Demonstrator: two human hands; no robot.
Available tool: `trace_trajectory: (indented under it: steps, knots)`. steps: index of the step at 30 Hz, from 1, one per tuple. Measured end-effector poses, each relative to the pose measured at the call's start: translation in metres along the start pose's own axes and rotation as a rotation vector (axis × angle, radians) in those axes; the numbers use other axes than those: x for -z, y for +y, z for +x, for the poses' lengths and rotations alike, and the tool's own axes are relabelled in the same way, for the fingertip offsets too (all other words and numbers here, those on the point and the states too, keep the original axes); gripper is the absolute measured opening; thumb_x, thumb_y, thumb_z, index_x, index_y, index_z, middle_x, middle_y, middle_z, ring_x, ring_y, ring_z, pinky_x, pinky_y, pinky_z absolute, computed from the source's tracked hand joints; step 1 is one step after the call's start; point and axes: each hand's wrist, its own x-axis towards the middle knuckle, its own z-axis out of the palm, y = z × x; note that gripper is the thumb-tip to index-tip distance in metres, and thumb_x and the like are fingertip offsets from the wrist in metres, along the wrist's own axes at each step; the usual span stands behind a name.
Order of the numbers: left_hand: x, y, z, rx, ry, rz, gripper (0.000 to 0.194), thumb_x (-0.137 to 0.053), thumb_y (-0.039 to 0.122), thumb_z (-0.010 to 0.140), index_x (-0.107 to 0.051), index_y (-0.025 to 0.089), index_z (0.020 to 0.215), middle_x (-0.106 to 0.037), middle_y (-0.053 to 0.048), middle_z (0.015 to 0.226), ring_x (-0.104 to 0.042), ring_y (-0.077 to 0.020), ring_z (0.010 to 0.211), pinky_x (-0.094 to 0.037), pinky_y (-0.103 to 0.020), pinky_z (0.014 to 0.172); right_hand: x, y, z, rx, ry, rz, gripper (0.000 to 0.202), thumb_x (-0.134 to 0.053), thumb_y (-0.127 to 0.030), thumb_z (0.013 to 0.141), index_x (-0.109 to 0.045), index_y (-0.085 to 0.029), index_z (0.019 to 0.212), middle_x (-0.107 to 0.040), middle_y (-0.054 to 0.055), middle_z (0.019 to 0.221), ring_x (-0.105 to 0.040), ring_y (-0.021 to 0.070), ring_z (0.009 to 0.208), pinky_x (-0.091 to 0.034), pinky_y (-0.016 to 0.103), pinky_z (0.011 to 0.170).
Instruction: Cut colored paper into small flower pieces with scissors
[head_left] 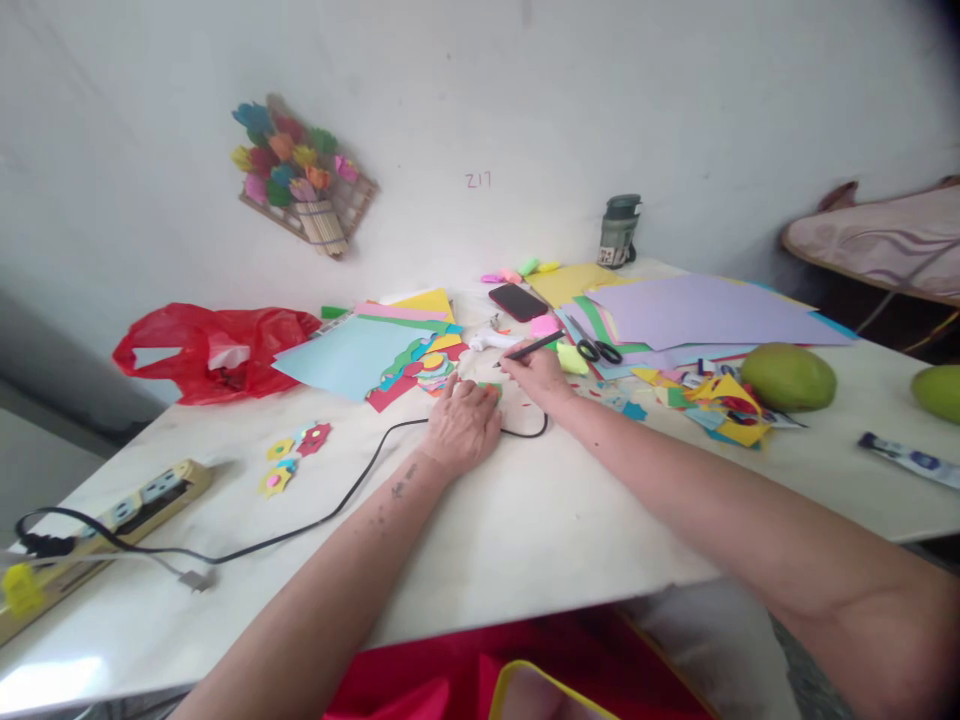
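Note:
My right hand (541, 374) is closed around a black pencil (534, 346), its tip pointing left just above the table. Flat on the tabletop, my left hand (465, 422) presses on a small green paper piece (491, 390), which shows past its fingertips. A white glue gun (491, 341) lies beyond both hands. Cut colored paper shapes (435, 366) are piled beyond my left hand. Black-handled scissors (598, 350) rest to the right of the pencil. Paper flowers (313, 438) lie on the left of the table.
A black cord (360, 478) runs from a power strip (161, 490) under my left hand. Around the table (585, 530) are a red bag (217, 350), a phone (517, 301), lilac sheets (690, 310), paper scraps (724, 405), a green fruit (787, 377) and a bottle (619, 232).

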Motion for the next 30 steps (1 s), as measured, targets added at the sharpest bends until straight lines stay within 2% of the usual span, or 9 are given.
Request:
trace_trajectory:
  steps: [3, 6, 10, 17, 20, 23, 27, 30]
  knots:
    - [0.000, 0.000, 0.000, 0.016, -0.013, -0.002, 0.041, -0.033, 0.032, 0.095, -0.059, 0.015, 0.122, -0.065, -0.010, 0.112, -0.052, -0.0270, 0.112, -0.023, -0.053, 0.114, -0.004, -0.005, 0.004, -0.024, -0.084, -0.029, 0.003, -0.063, -0.017, 0.077, -0.066, -0.017, 0.078, -0.073, 0.005, 0.077, -0.070, 0.0168, 0.072, -0.053, 0.026, 0.069]
    - [0.001, 0.000, 0.000, 0.040, -0.030, -0.011, 0.042, -0.033, 0.032, 0.095, -0.060, 0.016, 0.123, -0.065, -0.009, 0.112, -0.051, -0.0270, 0.114, -0.022, -0.053, 0.114, -0.010, -0.008, 0.006, -0.096, -0.133, -0.049, 0.011, -0.059, -0.025, 0.083, -0.066, -0.017, 0.080, -0.073, 0.005, 0.074, -0.069, 0.0167, 0.069, -0.053, 0.026, 0.067]
    - [0.000, 0.001, -0.001, 0.077, -0.024, -0.030, 0.042, -0.034, 0.032, 0.095, -0.061, 0.018, 0.123, -0.065, -0.009, 0.115, -0.047, -0.0284, 0.120, -0.022, -0.054, 0.114, -0.015, -0.009, 0.005, -0.131, -0.082, -0.053, 0.018, -0.053, -0.030, 0.088, -0.065, -0.016, 0.085, -0.073, 0.006, 0.074, -0.070, 0.0176, 0.070, -0.053, 0.026, 0.067]
    - [0.000, 0.001, -0.002, 0.078, 0.013, -0.072, 0.039, -0.036, 0.032, 0.094, -0.063, 0.021, 0.119, -0.064, -0.006, 0.120, -0.048, -0.0280, 0.120, -0.027, -0.054, 0.112, -0.010, -0.010, 0.000, -0.124, -0.011, 0.014, 0.017, -0.054, -0.028, 0.087, -0.065, -0.016, 0.081, -0.073, 0.005, 0.070, -0.070, 0.0152, 0.069, -0.052, 0.023, 0.068]
    - [0.000, 0.002, -0.001, 0.076, 0.022, -0.079, 0.038, -0.036, 0.031, 0.094, -0.063, 0.023, 0.120, -0.065, -0.005, 0.118, -0.048, -0.0277, 0.119, -0.027, -0.054, 0.112, -0.008, -0.008, 0.001, -0.110, -0.027, -0.022, 0.022, -0.055, -0.030, 0.087, -0.065, -0.016, 0.074, -0.072, 0.006, 0.069, -0.069, 0.0154, 0.066, -0.052, 0.023, 0.064]
    - [0.000, 0.002, -0.001, 0.070, 0.015, -0.072, 0.039, -0.036, 0.031, 0.094, -0.062, 0.022, 0.121, -0.066, -0.006, 0.118, -0.048, -0.0279, 0.119, -0.027, -0.053, 0.112, -0.006, -0.005, 0.002, -0.099, -0.056, -0.068, 0.018, -0.059, -0.029, 0.084, -0.067, -0.016, 0.076, -0.073, 0.005, 0.069, -0.068, 0.0158, 0.065, -0.050, 0.023, 0.061]
    - [0.000, 0.002, -0.002, 0.076, -0.001, -0.061, 0.039, -0.036, 0.030, 0.094, -0.061, 0.020, 0.123, -0.065, -0.006, 0.121, -0.047, -0.0286, 0.121, -0.027, -0.052, 0.111, -0.004, -0.004, 0.001, -0.058, -0.089, -0.163, 0.009, -0.065, -0.026, 0.079, -0.070, -0.019, 0.077, -0.074, 0.004, 0.073, -0.069, 0.0178, 0.071, -0.051, 0.025, 0.065]
    - [0.001, 0.002, -0.002, 0.069, -0.004, -0.055, 0.039, -0.037, 0.031, 0.094, -0.061, 0.020, 0.123, -0.064, -0.005, 0.123, -0.048, -0.0281, 0.119, -0.029, -0.051, 0.110, -0.003, -0.006, -0.001, -0.040, -0.114, -0.231, 0.010, -0.063, -0.026, 0.079, -0.071, -0.020, 0.079, -0.074, 0.004, 0.073, -0.069, 0.0184, 0.072, -0.052, 0.026, 0.068]
